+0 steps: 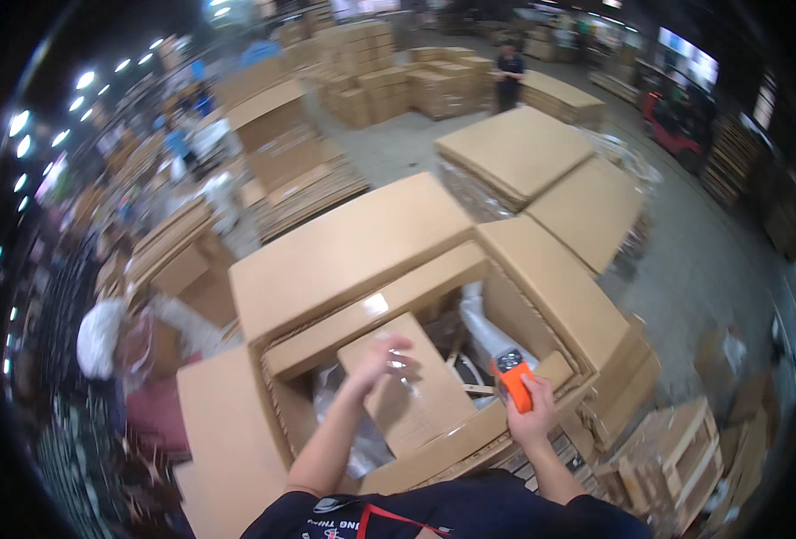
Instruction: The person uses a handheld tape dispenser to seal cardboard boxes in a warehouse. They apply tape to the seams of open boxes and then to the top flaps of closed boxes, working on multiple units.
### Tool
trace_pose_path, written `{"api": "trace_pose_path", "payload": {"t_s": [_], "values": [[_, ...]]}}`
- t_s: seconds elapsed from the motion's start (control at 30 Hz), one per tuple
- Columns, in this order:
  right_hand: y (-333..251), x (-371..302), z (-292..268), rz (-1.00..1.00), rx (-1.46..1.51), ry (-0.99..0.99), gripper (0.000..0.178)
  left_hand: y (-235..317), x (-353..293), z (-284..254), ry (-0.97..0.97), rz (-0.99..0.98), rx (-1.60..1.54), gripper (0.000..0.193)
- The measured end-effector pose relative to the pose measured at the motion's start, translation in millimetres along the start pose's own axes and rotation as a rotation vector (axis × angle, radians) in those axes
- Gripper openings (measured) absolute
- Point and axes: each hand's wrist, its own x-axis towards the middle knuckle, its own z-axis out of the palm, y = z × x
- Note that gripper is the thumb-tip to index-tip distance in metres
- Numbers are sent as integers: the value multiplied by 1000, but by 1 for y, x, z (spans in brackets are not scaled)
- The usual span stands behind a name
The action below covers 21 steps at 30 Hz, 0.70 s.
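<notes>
A big open carton (582, 283) stands in front of me with its flaps folded out. Inside it lies a smaller flat carton (420, 409), at the left of the packed contents. My left hand (384, 361) hovers over or rests on this small carton, its slightly blurred fingers apart; a shiny glint shows near the fingertips. My right hand (532, 413) is closed round an orange handheld tool (518, 388) with a dark head, at the carton's right inner side. Next to the tool runs a plastic-wrapped part (480, 323). Dark and pale parts between them are partly hidden.
Large flat-topped cartons (514, 153) stand beyond on the right. An open carton (277, 139) rises at the far left above stacked boards. Wooden crates (676, 458) sit near right. A person (508, 76) stands far back; a red forklift (676, 126) is at far right.
</notes>
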Motion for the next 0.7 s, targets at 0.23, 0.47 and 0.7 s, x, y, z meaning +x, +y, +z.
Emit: {"api": "trace_pose_path", "payload": {"t_s": [0.23, 0.47, 0.7], "values": [[-64, 36, 25, -385, 328, -261, 65, 17, -67, 38, -189, -35, -237, 101], [-58, 12, 30, -460, 341, -391, 64, 24, -115, 59, 161, -8, -86, 59], [-70, -16, 19, -424, 523, -365, 73, -21, -106, 63, 201, 94, -313, 19]]}}
